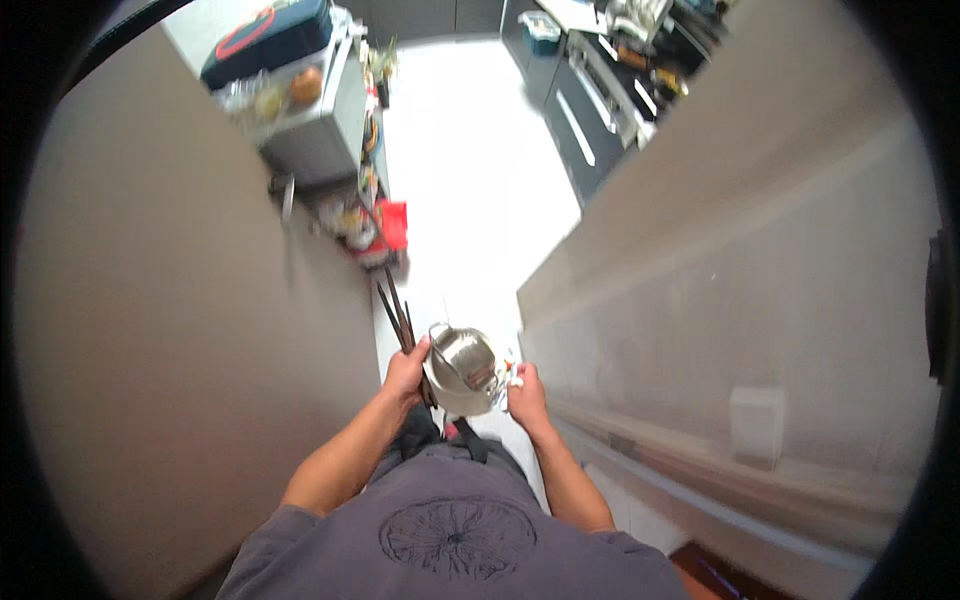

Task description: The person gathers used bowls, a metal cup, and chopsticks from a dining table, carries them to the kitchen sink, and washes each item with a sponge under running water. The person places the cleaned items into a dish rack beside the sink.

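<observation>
My left hand grips several dark chopsticks together with the rim of a round metal pot. The chopsticks point away from me, past the pot's left side. Inside the pot lies a smaller shiny metal vessel, tilted, with a wire-like loop at its upper left. At the pot's right side my right hand is closed around small white and coloured items, perhaps wrappers or packets; blur hides what they are. I cannot tell whether that hand also touches the pot.
Walls close in on both sides of a narrow passage. Ahead, a bright floor leads between dark cabinets with a stove at right and a white cabinet at left. A red bag stands low by the left wall.
</observation>
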Tool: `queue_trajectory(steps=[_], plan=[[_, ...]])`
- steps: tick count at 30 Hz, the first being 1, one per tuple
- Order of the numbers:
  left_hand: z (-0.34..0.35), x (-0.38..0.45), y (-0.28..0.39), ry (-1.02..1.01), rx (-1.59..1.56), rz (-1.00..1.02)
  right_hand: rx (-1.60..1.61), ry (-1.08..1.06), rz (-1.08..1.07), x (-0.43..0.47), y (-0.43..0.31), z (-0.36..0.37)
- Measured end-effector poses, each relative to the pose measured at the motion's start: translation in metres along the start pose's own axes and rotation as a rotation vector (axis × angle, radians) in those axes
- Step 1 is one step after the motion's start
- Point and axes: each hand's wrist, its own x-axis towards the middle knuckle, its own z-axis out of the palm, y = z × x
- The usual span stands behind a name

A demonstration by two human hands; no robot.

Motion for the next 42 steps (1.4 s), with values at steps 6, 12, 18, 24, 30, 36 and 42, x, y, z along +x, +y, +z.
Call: queue_trajectory(steps=[6,12,18,24,30,36,42], plan=[[0.042,0.164,0.187,-0.128,0.011,0.055,0.095,0.121,0.022,0.198,-0.111,0.051],[0.124,0.324,0.347,-0.191,0.093,0.002,0.033,0.280,0.032,0.387,-0.193,0.075],[0.237,0.500,0.473,-0.249,0.095,-0.029,0.065,0.319,0.077,0.616,-0.241,0.055],[0.340,0.664,0.599,-0.215,0.066,0.007,0.047,0.251,0.080,0.858,-0.283,0.040],[0.422,0.781,0.756,-0.117,-0.005,0.041,0.089,0.191,-0.008,1.078,-0.362,0.026],[0.482,0.937,0.888,-0.129,0.119,0.071,0.127,0.250,-0.101,1.284,-0.437,0.032],[0.553,1.098,1.014,-0.174,0.320,0.202,0.244,0.274,-0.116,1.469,-0.491,0.044]])
